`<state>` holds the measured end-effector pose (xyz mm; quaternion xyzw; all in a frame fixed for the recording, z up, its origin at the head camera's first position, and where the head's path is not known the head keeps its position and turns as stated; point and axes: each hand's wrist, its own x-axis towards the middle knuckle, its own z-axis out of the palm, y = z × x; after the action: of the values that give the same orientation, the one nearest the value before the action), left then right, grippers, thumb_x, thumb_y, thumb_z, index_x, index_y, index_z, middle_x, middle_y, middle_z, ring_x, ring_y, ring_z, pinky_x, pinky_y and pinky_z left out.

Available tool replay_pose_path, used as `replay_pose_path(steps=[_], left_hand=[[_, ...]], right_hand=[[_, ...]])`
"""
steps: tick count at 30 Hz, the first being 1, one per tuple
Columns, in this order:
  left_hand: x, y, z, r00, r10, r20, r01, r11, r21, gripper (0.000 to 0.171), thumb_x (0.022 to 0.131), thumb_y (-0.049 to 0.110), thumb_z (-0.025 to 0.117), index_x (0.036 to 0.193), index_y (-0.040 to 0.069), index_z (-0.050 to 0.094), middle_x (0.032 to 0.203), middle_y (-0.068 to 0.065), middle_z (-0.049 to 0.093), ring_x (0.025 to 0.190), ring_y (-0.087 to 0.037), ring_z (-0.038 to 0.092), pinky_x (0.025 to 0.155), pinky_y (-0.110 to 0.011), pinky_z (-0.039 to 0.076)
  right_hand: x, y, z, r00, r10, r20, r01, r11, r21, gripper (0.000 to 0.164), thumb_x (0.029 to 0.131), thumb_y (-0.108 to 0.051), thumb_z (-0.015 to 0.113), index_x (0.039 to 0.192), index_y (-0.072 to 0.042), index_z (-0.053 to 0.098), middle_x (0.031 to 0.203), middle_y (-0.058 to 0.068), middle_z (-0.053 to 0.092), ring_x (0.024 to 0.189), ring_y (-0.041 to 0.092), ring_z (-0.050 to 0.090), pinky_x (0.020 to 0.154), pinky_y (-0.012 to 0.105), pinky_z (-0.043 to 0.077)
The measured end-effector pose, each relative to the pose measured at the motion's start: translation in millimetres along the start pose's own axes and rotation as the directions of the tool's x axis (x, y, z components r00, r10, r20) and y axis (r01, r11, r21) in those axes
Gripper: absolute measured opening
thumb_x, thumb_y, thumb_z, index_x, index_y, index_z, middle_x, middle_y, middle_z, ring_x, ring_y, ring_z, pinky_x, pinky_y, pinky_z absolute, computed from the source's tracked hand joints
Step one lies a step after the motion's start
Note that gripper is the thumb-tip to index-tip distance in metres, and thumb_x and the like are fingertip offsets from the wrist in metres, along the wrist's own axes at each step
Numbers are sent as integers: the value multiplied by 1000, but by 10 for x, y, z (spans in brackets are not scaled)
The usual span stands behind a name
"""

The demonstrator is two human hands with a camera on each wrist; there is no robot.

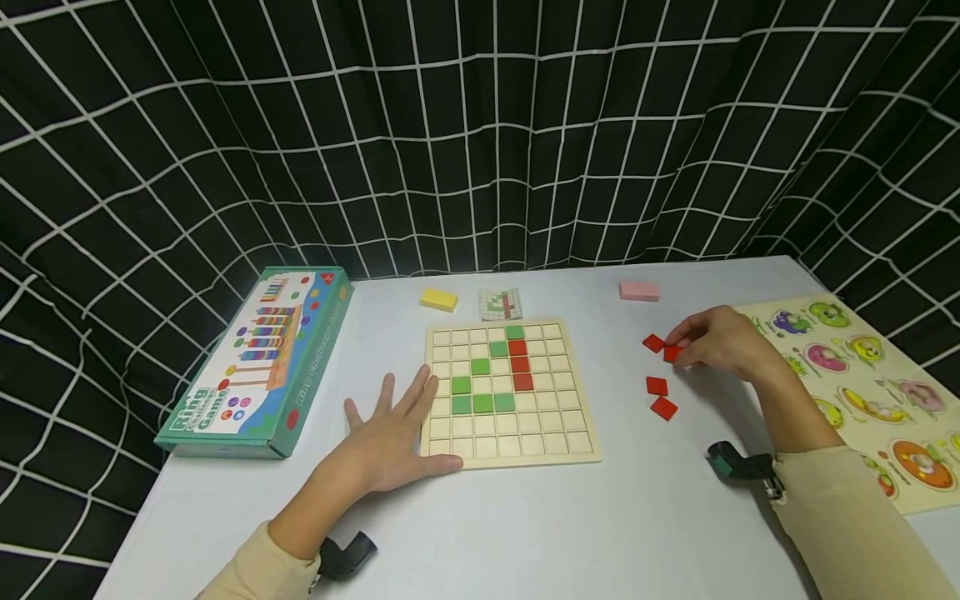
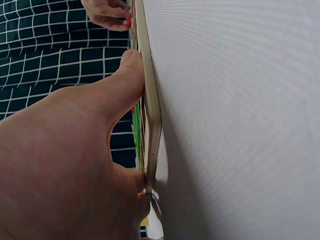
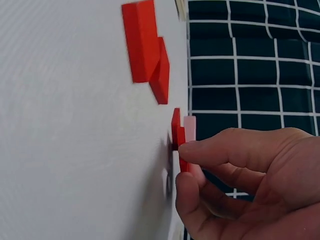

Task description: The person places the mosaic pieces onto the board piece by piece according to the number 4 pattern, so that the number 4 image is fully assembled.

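Observation:
My left hand (image 1: 390,446) lies with fingers spread along the left side of a wooden grid board (image 1: 551,421), its thumb at the near left corner. In the left wrist view the thumb rests against the board's edge (image 2: 151,100). Several green square tiles (image 1: 483,403) and three red ones (image 1: 520,364) sit in the board's cells. To the board's right, my right hand (image 1: 723,343) pinches a red square tile (image 3: 183,162) between thumb and fingers, close over the table. Three loose red tiles (image 1: 657,386) lie near it, one overlapping the pinched tile in the head view.
A small pattern card (image 1: 500,304) lies behind the board, between a yellow block (image 1: 438,300) and a pink block (image 1: 639,291). At the left is a green game box (image 1: 255,358). A sheet of food pictures (image 1: 873,375) lies at the right, under my right forearm. Gridded black cloth hangs behind.

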<state>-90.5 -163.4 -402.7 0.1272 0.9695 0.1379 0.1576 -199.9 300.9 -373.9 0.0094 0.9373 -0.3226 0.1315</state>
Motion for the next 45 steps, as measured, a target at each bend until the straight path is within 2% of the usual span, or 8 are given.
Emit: replay_pose_path(steps=[11, 18, 26, 32, 45], left_hand=[[-2, 12, -18, 1000, 0, 4, 0, 1000, -9, 118, 82, 83, 63, 169, 21, 12, 177, 6, -2, 161, -46, -3, 105, -91, -3], [-6, 7, -25, 1000, 0, 4, 0, 1000, 8, 118, 83, 83, 62, 169, 21, 11, 177, 5, -2, 161, -47, -2, 106, -91, 0], [-3, -7, -28, 1000, 0, 10, 0, 1000, 20, 118, 83, 83, 62, 169, 22, 9, 177, 6, -5, 161, -46, -4, 106, -91, 0], [4, -10, -2, 1000, 3, 6, -3, 1000, 15, 118, 83, 83, 62, 169, 22, 10, 177, 6, -4, 161, -47, -3, 106, -91, 0], [9, -12, -4, 1000, 8, -2, -8, 1000, 5, 118, 83, 83, 62, 169, 21, 11, 177, 5, -2, 161, -48, -2, 105, -92, 0]], right_hand=[[-109, -247, 59, 1000, 3, -15, -3, 1000, -1, 39, 82, -9, 81, 119, 2, 75, 121, 26, 65, 105, 34, 53, 72, 32, 53], [-170, -481, 185, 997, -82, -8, 82, 997, -5, 32, 80, -8, 79, 111, -1, 78, 101, 15, 73, 93, 29, 59, 67, 33, 52], [-231, -728, 354, 992, -127, 12, 127, 992, -12, 29, 78, -5, 81, 107, -6, 80, 93, 10, 70, 83, 25, 60, 62, 32, 51], [-246, -819, 459, 986, -159, 43, 158, 987, 18, 27, 79, -3, 80, 106, -7, 80, 90, 8, 69, 84, 25, 59, 58, 32, 51], [-271, -1056, 693, 971, -225, 81, 224, 974, 17, 27, 74, -1, 80, 99, -11, 81, 87, 5, 71, 81, 22, 61, 66, 32, 49]])
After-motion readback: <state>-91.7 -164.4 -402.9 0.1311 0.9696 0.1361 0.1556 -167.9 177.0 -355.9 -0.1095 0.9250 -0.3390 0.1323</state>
